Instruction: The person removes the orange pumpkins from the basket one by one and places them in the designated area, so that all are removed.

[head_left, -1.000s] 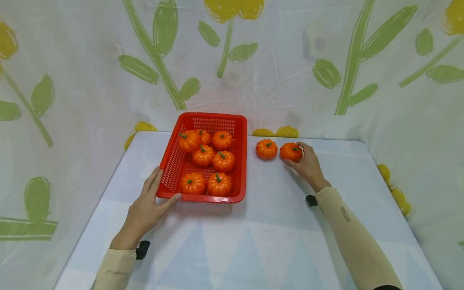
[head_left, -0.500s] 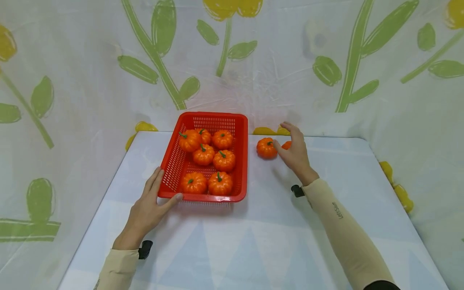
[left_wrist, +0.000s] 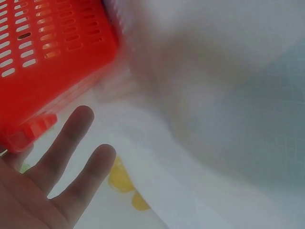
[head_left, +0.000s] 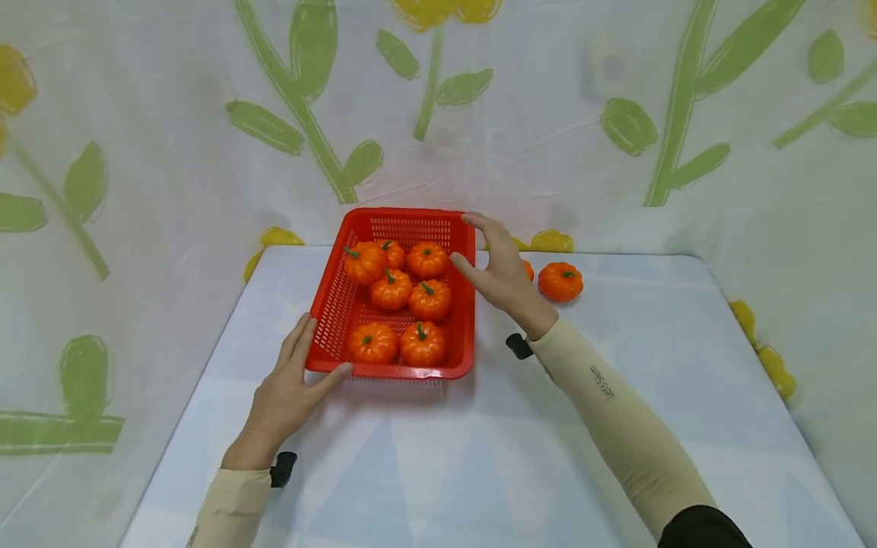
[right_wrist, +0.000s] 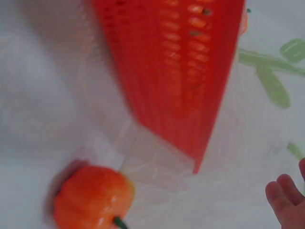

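A red plastic basket (head_left: 470,320) holds several small orange pumpkins (head_left: 390,290) with green stems. My left hand (head_left: 284,399) lies at its near left corner, thumb at the front rim and fingers along the left side. In the left wrist view, two straight fingers (left_wrist: 78,179) stand beside the basket wall (left_wrist: 52,71). My right hand (head_left: 503,270) hovers by the basket's right rim, thumb and fingers spread, nothing between them. Behind that hand, one pumpkin (head_left: 528,270) is mostly hidden; another pumpkin (head_left: 560,282) sits fully visible to its right.
The white table (head_left: 617,426) carries pale blue triangle shapes. A sheet printed with green stems and yellow flowers (head_left: 551,241) hangs behind the table and at both sides. The table's back edge runs close behind the basket and the loose pumpkins.
My right hand has let go of the right-hand loose pumpkin, lifted and moved left to the basket's right rim. That pumpkin stays on the table. My left hand keeps its place on the basket.
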Motion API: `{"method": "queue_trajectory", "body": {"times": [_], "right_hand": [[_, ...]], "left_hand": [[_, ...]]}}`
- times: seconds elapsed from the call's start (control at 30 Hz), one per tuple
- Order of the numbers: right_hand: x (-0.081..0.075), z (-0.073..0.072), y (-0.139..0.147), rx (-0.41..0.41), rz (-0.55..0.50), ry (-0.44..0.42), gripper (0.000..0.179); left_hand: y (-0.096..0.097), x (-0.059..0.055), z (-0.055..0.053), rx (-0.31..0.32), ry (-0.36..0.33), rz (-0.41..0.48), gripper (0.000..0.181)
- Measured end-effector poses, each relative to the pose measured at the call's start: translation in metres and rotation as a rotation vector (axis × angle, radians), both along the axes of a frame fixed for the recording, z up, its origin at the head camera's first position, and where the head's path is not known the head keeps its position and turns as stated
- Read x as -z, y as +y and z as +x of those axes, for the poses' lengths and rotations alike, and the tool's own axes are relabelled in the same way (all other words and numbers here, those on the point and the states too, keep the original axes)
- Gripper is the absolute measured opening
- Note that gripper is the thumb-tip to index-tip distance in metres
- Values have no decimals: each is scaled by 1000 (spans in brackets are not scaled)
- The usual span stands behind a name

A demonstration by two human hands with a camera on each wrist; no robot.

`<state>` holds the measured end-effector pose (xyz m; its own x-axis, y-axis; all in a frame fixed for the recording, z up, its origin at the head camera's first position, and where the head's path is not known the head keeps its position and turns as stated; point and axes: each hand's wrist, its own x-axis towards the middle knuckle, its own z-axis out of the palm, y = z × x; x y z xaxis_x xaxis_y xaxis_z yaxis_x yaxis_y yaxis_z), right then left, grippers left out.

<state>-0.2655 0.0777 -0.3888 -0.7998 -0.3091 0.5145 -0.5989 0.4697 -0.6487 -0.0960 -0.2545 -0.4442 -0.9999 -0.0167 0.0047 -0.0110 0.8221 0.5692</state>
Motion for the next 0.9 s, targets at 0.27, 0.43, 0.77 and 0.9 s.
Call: {"method": "queue_trajectory", "body": {"times": [0.27, 0.43, 0.77, 0.9], "right_hand": [[-14, -6, -32, -70, 25, 6, 65], [-16, -10, -52, -81, 53, -5, 69], [-12, -17, -83, -86, 138, -119, 73], [-6, -22, -94, -86, 144, -142, 75]], "left_hand": [[1, 1, -2, 6, 15, -5, 105], [1, 2, -1, -1, 1, 5, 105], [0, 4, 0, 0, 1, 9, 105], [-1, 4, 0, 1, 4, 11, 105]]}}
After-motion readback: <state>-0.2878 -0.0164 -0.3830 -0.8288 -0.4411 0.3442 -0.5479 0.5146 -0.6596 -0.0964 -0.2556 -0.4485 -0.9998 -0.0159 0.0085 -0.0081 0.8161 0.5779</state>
